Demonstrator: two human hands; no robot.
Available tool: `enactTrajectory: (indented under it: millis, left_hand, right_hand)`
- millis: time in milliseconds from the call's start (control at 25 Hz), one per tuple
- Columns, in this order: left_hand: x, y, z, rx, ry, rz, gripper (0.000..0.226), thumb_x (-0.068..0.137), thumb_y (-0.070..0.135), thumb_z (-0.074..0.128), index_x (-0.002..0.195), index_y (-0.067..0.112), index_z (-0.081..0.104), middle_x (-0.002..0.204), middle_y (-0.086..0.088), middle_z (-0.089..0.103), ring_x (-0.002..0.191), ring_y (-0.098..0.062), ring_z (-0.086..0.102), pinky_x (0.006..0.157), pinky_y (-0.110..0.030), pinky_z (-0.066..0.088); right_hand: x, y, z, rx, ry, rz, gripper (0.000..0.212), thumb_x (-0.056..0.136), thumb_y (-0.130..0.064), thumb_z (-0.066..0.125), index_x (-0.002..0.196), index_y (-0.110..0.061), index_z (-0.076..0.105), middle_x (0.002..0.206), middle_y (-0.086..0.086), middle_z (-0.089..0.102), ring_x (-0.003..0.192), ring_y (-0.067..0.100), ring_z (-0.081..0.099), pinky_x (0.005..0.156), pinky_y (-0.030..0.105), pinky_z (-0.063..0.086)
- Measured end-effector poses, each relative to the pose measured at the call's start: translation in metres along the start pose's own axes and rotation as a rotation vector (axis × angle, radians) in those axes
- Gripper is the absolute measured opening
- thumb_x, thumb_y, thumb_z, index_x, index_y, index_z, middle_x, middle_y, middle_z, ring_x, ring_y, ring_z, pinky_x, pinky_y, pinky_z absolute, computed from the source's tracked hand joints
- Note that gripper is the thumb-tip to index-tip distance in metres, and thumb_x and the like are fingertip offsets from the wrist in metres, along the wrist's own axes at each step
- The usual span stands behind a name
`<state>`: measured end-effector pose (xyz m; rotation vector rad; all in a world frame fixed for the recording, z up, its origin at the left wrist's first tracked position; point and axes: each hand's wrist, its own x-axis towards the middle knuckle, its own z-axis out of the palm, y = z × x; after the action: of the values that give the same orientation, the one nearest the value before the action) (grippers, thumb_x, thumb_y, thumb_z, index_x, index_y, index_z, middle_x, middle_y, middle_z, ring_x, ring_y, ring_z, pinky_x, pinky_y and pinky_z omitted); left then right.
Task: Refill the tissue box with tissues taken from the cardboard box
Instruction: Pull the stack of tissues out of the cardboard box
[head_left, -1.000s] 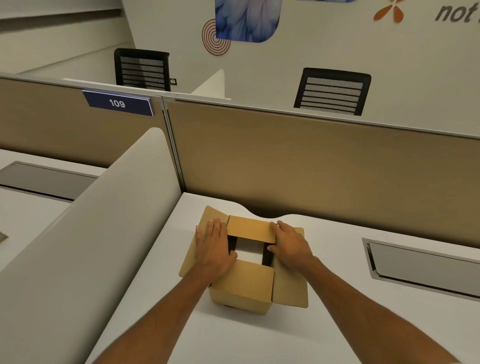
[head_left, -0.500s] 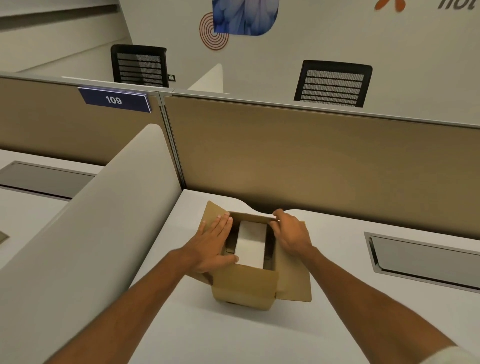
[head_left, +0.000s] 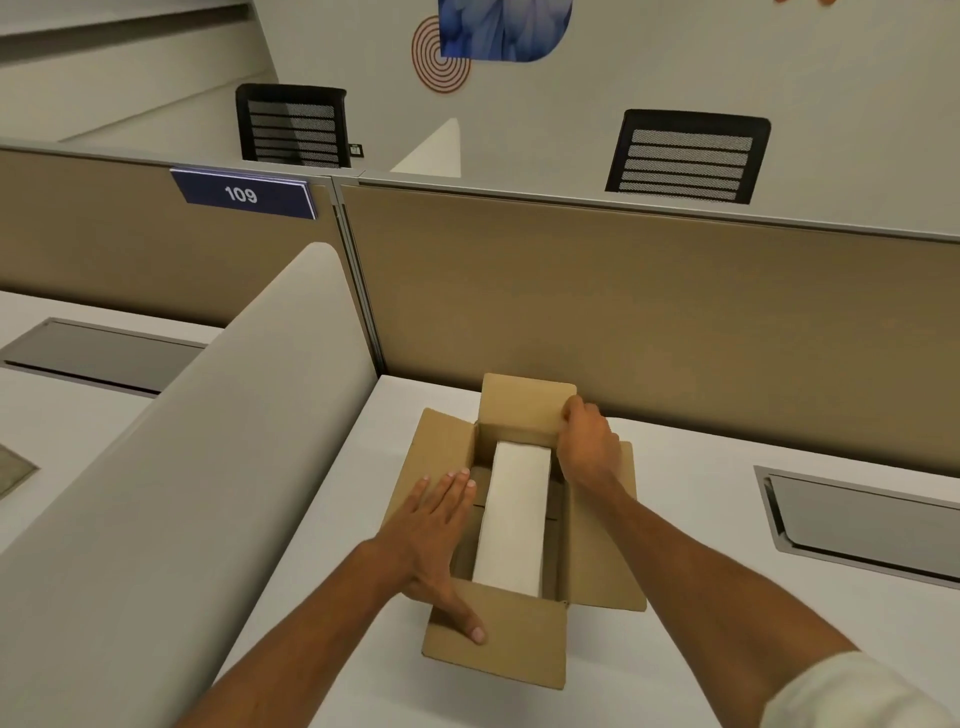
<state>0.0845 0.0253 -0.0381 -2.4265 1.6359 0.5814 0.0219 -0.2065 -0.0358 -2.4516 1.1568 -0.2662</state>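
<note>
A brown cardboard box (head_left: 498, 644) stands on the white desk with all its flaps folded outward. Inside it lies a white stack of tissues (head_left: 514, 519), running front to back. My left hand (head_left: 441, 540) lies flat, fingers spread, across the left flap and rim, the thumb pressed on the near flap. My right hand (head_left: 587, 447) pinches the right edge of the far flap (head_left: 524, 405), which stands upright against the partition. No tissue box is in view.
The white desk (head_left: 701, 519) has a grey recessed cable hatch (head_left: 862, 519) at the right. A tan partition (head_left: 623, 291) rises just behind the box, and a curved white divider (head_left: 197, 457) at the left. Two black chairs stand beyond it.
The box went from nearly closed to fully open. My right hand lifted the far flap upright; my left hand slid back onto the left and near flaps. The white tissue stack became visible.
</note>
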Motion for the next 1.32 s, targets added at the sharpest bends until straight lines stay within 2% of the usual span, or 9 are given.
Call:
enactTrajectory:
  millis: [160, 360, 480, 560, 680, 760, 960, 1040, 1320]
  left_hand:
    - [0.001, 0.001, 0.011, -0.001, 0.029, -0.023, 0.155, 0.039, 0.095, 0.052, 0.145, 0.016, -0.03, 0.154, -0.004, -0.036, 0.138, -0.025, -0.037, 0.113, -0.044, -0.022]
    - [0.002, 0.006, 0.016, -0.044, 0.057, -0.044, 0.156, 0.036, 0.096, 0.05, 0.143, 0.018, -0.033, 0.152, -0.002, -0.04, 0.132, -0.023, -0.044, 0.112, -0.043, -0.024]
    - [0.002, 0.008, 0.015, -0.057, 0.057, -0.053, 0.156, 0.035, 0.096, 0.051, 0.142, 0.021, -0.034, 0.152, -0.002, -0.04, 0.129, -0.024, -0.046, 0.11, -0.044, -0.026]
    - [0.001, 0.008, 0.013, -0.053, 0.057, -0.052, 0.157, 0.035, 0.095, 0.052, 0.143, 0.021, -0.033, 0.152, -0.003, -0.039, 0.13, -0.024, -0.046, 0.11, -0.044, -0.026]
    - [0.001, 0.009, 0.012, -0.056, 0.048, -0.054, 0.157, 0.034, 0.095, 0.053, 0.142, 0.022, -0.035, 0.153, -0.003, -0.037, 0.132, -0.024, -0.043, 0.112, -0.043, -0.024]
    - [0.001, 0.01, 0.011, -0.057, 0.053, -0.057, 0.157, 0.033, 0.096, 0.052, 0.142, 0.023, -0.034, 0.154, -0.003, -0.037, 0.134, -0.024, -0.041, 0.112, -0.043, -0.022]
    - [0.002, 0.009, 0.013, -0.079, 0.066, -0.081, 0.157, 0.032, 0.095, 0.055, 0.144, 0.025, -0.031, 0.155, -0.003, -0.035, 0.137, -0.025, -0.038, 0.114, -0.043, -0.019]
    - [0.003, 0.008, 0.015, -0.09, 0.073, -0.086, 0.158, 0.032, 0.094, 0.056, 0.144, 0.026, -0.03, 0.155, -0.003, -0.035, 0.136, -0.025, -0.038, 0.113, -0.042, -0.019]
    - [0.006, 0.008, 0.022, -0.096, 0.111, -0.075, 0.159, 0.032, 0.094, 0.057, 0.144, 0.024, -0.031, 0.156, -0.005, -0.033, 0.134, -0.023, -0.038, 0.112, -0.041, -0.019]
  right_hand:
    - [-0.001, 0.011, 0.015, -0.129, -0.056, -0.085, 0.035, 0.096, -0.013, 0.047, 0.131, -0.015, 0.051, 0.149, 0.011, 0.041, 0.132, 0.033, 0.042, 0.106, 0.049, 0.035]
    - [0.0, 0.015, 0.016, -0.143, -0.093, -0.091, 0.032, 0.094, -0.011, 0.049, 0.126, -0.017, 0.055, 0.13, 0.008, 0.059, 0.117, 0.03, 0.055, 0.1, 0.045, 0.038]
    - [-0.006, 0.013, 0.012, -0.171, -0.129, -0.099, 0.034, 0.097, -0.018, 0.046, 0.13, -0.019, 0.048, 0.136, 0.007, 0.053, 0.123, 0.029, 0.051, 0.104, 0.048, 0.036]
    - [-0.018, 0.009, 0.01, -0.094, -0.05, -0.095, 0.037, 0.099, -0.026, 0.043, 0.134, -0.016, 0.044, 0.146, 0.008, 0.043, 0.132, 0.028, 0.042, 0.108, 0.045, 0.035]
    - [-0.053, -0.009, 0.016, 0.179, 0.04, -0.074, 0.047, 0.098, -0.034, 0.045, 0.139, -0.013, 0.039, 0.149, 0.007, 0.041, 0.136, 0.025, 0.04, 0.111, 0.036, 0.035]
    - [-0.073, -0.021, 0.026, 0.29, -0.066, 0.004, 0.054, 0.096, -0.037, 0.048, 0.141, -0.011, 0.034, 0.147, 0.009, 0.042, 0.134, 0.026, 0.042, 0.11, 0.036, 0.037]
    - [-0.084, -0.025, 0.041, 0.376, -0.44, 0.429, 0.072, 0.094, -0.045, 0.051, 0.143, 0.001, 0.024, 0.145, 0.019, 0.041, 0.13, 0.035, 0.047, 0.105, 0.041, 0.046]
    - [-0.084, -0.025, 0.044, 0.442, -0.485, 0.526, 0.067, 0.095, -0.04, 0.051, 0.142, 0.001, 0.028, 0.144, 0.02, 0.042, 0.129, 0.035, 0.047, 0.104, 0.041, 0.046]
    - [-0.069, -0.022, 0.05, 0.579, -0.476, 0.629, 0.059, 0.089, -0.021, 0.066, 0.135, 0.003, 0.039, 0.137, 0.021, 0.049, 0.124, 0.035, 0.05, 0.101, 0.04, 0.048]
